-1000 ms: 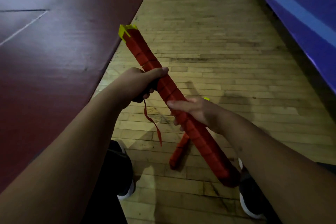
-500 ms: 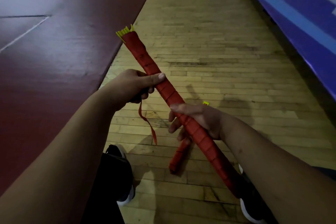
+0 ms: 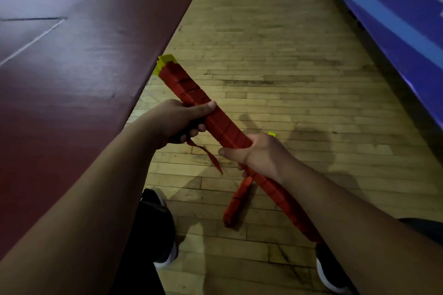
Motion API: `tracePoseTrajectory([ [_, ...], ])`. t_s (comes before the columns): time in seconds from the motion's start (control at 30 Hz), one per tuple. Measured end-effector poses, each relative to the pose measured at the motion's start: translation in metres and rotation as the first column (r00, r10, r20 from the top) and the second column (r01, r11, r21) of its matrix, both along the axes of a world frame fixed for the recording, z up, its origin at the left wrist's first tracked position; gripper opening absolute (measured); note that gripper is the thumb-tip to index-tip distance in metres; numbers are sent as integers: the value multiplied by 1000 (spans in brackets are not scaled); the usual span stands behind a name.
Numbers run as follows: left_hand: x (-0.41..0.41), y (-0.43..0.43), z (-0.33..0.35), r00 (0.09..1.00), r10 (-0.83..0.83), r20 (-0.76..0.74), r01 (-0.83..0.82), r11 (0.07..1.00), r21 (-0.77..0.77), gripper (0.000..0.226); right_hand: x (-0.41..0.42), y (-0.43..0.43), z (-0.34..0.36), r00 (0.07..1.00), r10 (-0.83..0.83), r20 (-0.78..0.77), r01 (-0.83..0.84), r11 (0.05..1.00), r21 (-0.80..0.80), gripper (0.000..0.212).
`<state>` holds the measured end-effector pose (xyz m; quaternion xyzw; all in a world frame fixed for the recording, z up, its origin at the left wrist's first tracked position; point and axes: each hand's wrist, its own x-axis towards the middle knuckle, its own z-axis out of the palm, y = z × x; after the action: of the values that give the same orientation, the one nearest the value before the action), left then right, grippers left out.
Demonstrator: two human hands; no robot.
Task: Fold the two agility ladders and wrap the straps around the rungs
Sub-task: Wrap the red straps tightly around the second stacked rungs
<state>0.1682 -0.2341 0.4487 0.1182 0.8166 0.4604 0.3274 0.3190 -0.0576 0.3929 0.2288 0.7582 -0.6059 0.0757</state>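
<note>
The ladder point(image 3: 227, 129) is folded into one long stick with its red strap wound round it. It is held in the air across the middle of the frame, slanting from the yellow rungs point(image 3: 165, 62) at upper left down toward the lower right. The left hand point(image 3: 182, 120) is clamped round it, thumb laid over the top, and a loose strap end point(image 3: 208, 154) dangles from under its fingers. The right hand point(image 3: 256, 153) grips the ladder just below, fingers curled under it and thumb sticking out to the left. The hands are near each other but not touching. The other ladder point(image 3: 236, 203), also wrapped in red, lies on the wood floor point(image 3: 287, 67) beneath the held one. A maroon mat point(image 3: 72, 67) fills the upper left and a blue banner point(image 3: 383, 7) the upper right. Black shoes point(image 3: 163, 223) show at the bottom.
</note>
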Motion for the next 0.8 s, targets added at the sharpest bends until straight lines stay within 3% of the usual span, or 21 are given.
tracePoseTrajectory([
  [0.23, 2, 5, -6, 1000, 7, 21, -8, 1000, 14, 58, 4, 6, 5, 999, 41, -2, -40, 995, 93, 34],
  [0.33, 0, 5, -4, 1000, -2, 8, 1, 998, 68, 54, 5, 9, 14, 996, 85, 2, -85, 995, -49, 37],
  [0.47, -2, 4, 3, 996, -82, 17, 76, 972, 223, 40, 5, 21, 21, 973, 230, 0, -218, 920, -324, 59],
  [0.53, -2, 4, 6, 989, -148, 12, 136, 938, 320, 39, 8, 23, 19, 940, 339, -50, -314, 795, -519, 72],
  [0.6, -2, 5, 7, 976, -217, -4, 200, 896, 396, 45, 12, 21, 13, 886, 439, -150, -398, 550, -734, 79],
  [0.67, -1, 6, 8, 961, -275, -25, 258, 863, 434, 51, 13, 19, 8, 826, 514, -230, -458, 375, -806, 83],
  [0.73, -1, 4, 11, 952, -299, -59, 295, 855, 426, 53, 12, 18, 8, 812, 527, -249, -493, 394, -776, 82],
  [0.8, 0, 1, 16, 954, -271, -128, 299, 886, 354, 49, 9, 20, 9, 852, 483, -203, -463, 516, -721, 77],
])
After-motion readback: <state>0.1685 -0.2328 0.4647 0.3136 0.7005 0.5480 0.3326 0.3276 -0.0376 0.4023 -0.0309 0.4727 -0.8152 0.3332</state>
